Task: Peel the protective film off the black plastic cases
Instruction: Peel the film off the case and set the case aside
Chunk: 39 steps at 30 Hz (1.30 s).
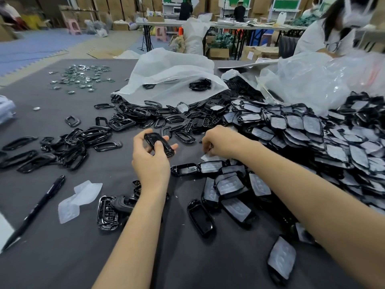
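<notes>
Okay, left hand (151, 160) is raised off the worktop (62, 257), with fingers and thumb curled round one black case (151, 137). The case sits tilted in the grip with the thumb lying across it, and no film shows on the side facing up.

Right hand (220, 143) is just to the right of the left one, palm down. Its fingers are curled down at the near edge of the big pile of film-covered cases (312, 138). A scrap of white film (209, 157) lies right under its fingers. Whether the fingers pinch it or anything else, cannot tell.

- The pile spreads from the right hand out to the right and beyond it.
- More film-covered cases (229, 185) lie scattered under the right forearm, and one (282, 259) lies nearer, by the elbow.
- Two loose peeled films (80, 200) lie flat on the worktop, below and left of the left hand.
- A black pen (37, 209) lies further left of those.
- Bare black frames (87, 138) are heaped left of the left hand and beyond it.
- A white bag (173, 76) lies open beyond both hands, and a clear bag (312, 80) sits beyond the right hand.
- Another person (325, 32) in white sits at the far right corner.
</notes>
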{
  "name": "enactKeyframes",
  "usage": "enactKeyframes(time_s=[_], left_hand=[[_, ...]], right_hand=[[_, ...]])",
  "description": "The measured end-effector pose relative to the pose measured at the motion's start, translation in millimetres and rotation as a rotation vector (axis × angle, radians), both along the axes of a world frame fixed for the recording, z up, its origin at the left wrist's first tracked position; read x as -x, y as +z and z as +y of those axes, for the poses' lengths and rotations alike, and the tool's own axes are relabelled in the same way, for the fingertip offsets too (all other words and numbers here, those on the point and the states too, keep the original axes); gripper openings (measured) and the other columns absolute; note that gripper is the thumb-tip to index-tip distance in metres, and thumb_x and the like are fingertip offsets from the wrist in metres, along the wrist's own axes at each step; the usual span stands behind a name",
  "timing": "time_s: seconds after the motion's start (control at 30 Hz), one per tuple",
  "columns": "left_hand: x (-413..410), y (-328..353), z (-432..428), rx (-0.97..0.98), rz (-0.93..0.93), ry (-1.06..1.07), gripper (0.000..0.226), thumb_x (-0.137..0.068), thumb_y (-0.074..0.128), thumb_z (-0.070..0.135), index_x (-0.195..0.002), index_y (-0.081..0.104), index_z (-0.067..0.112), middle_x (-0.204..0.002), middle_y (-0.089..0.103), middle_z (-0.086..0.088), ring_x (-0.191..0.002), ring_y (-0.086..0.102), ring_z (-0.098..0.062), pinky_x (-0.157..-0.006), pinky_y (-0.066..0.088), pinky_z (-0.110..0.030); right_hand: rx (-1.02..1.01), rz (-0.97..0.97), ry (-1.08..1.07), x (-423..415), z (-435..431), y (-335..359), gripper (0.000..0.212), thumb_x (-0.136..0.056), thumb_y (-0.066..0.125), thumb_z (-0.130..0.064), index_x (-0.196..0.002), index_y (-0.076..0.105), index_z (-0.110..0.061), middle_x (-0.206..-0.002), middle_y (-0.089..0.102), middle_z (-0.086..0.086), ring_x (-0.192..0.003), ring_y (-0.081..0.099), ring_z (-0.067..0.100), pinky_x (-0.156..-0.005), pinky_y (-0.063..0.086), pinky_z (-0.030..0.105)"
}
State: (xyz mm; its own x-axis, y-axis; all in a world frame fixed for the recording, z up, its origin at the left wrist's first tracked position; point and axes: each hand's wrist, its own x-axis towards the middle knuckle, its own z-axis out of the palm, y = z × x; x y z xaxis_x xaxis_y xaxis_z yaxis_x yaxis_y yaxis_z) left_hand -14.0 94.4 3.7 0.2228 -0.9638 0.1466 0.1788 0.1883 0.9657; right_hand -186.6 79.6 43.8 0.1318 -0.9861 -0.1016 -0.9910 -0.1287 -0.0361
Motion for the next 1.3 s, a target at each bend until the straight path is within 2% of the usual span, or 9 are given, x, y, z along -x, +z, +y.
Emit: enactKeyframes(time_s=[0.17, 0.23, 0.4, 0.47, 0.53, 0.73, 0.87, 1.07, 1.3], left_hand=[[5, 0, 4, -0.013, 0.001, -0.095, 0.029, -0.098, 0.042, -0.002, -0.107, 0.052, 0.024, -0.097, 0.070, -0.009, -0.069, 0.074, -0.022, -0.065, 0.060, -0.030], [8, 0, 5, -0.023, -0.009, -0.139, 0.029, -0.099, 0.042, -0.003, -0.111, 0.052, 0.022, -0.096, 0.070, -0.008, -0.069, 0.074, -0.022, -0.066, 0.060, -0.030], [15, 2, 12, -0.038, 0.040, -0.256, 0.032, -0.099, 0.042, -0.003, -0.109, 0.055, 0.024, -0.088, 0.074, 0.000, -0.070, 0.074, -0.024, -0.059, 0.056, -0.023], [20, 2, 17, -0.044, 0.039, -0.315, 0.032, -0.099, 0.043, -0.003, -0.111, 0.055, 0.024, -0.088, 0.076, 0.001, -0.072, 0.074, -0.024, -0.058, 0.055, -0.023], [26, 3, 23, -0.035, 0.031, -0.383, 0.031, -0.099, 0.043, -0.002, -0.113, 0.055, 0.024, -0.090, 0.076, 0.000, -0.072, 0.074, -0.023, -0.057, 0.055, -0.023], [33, 4, 32, 0.018, 0.033, -0.511, 0.030, -0.100, 0.044, -0.001, -0.118, 0.055, 0.020, -0.093, 0.075, -0.007, -0.076, 0.074, -0.027, -0.061, 0.056, -0.025], [37, 2, 37, 0.032, -0.005, -0.546, 0.031, -0.100, 0.046, 0.000, -0.117, 0.056, 0.023, -0.093, 0.075, -0.007, -0.078, 0.074, -0.026, -0.063, 0.057, -0.027], [42, -1, 40, 0.043, -0.013, -0.592, 0.033, -0.099, 0.046, -0.003, -0.118, 0.056, 0.021, -0.092, 0.075, -0.011, -0.074, 0.074, -0.029, -0.064, 0.057, -0.026], [41, -3, 39, 0.044, -0.026, -0.588, 0.033, -0.099, 0.046, -0.002, -0.119, 0.056, 0.022, -0.093, 0.075, -0.011, -0.077, 0.074, -0.031, -0.066, 0.058, -0.029]], right_hand=[[0.033, 0.057, 0.044, 2, -5, -4, 0.008, -0.088, 0.064, -0.009, -0.090, 0.068, -0.015, -0.104, 0.065, 0.004, -0.105, 0.052, 0.021, -0.080, 0.045, 0.032], [0.134, -0.043, 0.012, 5, -1, -6, 0.009, -0.090, 0.057, -0.007, -0.091, 0.061, -0.015, -0.098, 0.061, 0.004, -0.104, 0.050, 0.023, -0.082, 0.046, 0.036], [0.726, -0.797, -0.327, 8, 30, -9, 0.016, -0.094, 0.051, -0.002, -0.106, 0.048, -0.012, -0.080, 0.063, 0.006, -0.068, 0.062, 0.023, -0.060, 0.051, 0.030], [0.702, -1.243, -0.433, 6, 46, -10, 0.026, -0.093, 0.054, 0.000, -0.111, 0.047, -0.018, -0.081, 0.064, 0.006, -0.066, 0.067, 0.017, -0.058, 0.055, 0.026], [0.610, -1.546, -0.456, 6, 62, -12, 0.031, -0.091, 0.058, 0.003, -0.113, 0.053, -0.018, -0.083, 0.064, 0.008, -0.070, 0.070, 0.015, -0.060, 0.056, 0.025], [0.483, -1.996, -0.535, 9, 91, -17, 0.015, -0.089, 0.059, 0.005, -0.087, 0.064, -0.009, -0.080, 0.063, 0.009, -0.067, 0.069, 0.019, -0.063, 0.055, 0.021], [0.440, -2.025, -0.522, 8, 103, -19, 0.014, -0.091, 0.059, -0.004, -0.078, 0.061, -0.008, -0.068, 0.065, 0.005, -0.066, 0.070, 0.020, -0.058, 0.055, 0.021], [0.470, -1.920, -0.529, 8, 107, -14, 0.005, -0.091, 0.061, -0.010, -0.090, 0.059, -0.015, -0.073, 0.072, 0.004, -0.065, 0.067, 0.013, -0.053, 0.052, 0.021], [0.465, -1.849, -0.477, 9, 109, -15, 0.009, -0.087, 0.065, -0.009, -0.080, 0.065, -0.014, -0.070, 0.066, 0.000, -0.064, 0.061, 0.010, -0.054, 0.050, 0.019]])
